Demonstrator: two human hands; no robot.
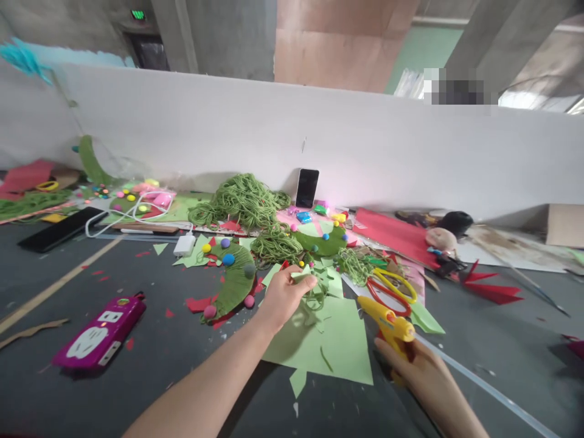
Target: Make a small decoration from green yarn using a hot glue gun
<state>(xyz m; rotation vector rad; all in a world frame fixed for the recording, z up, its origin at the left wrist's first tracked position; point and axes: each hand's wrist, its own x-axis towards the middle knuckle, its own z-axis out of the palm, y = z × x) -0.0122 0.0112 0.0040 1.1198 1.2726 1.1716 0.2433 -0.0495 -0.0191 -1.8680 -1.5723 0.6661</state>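
My left hand [286,294] reaches forward over a light green paper sheet [337,347] and pinches a small light green paper piece [303,275] with strands of green yarn under it. My right hand [422,371] grips a yellow glue gun [387,321] at the lower right, its nozzle pointing left toward the left hand. A yarn-wrapped green crescent with coloured pompoms [232,280] lies just left of my left hand. Scissors with red and yellow handles [392,291] lie just beyond the glue gun.
A pile of green yarn [244,201] and a phone [306,188] leaning on the white wall sit behind. A magenta power strip [103,333] lies at the left, a white charger [184,244] beyond it. Red paper [395,234] and scraps crowd the right.
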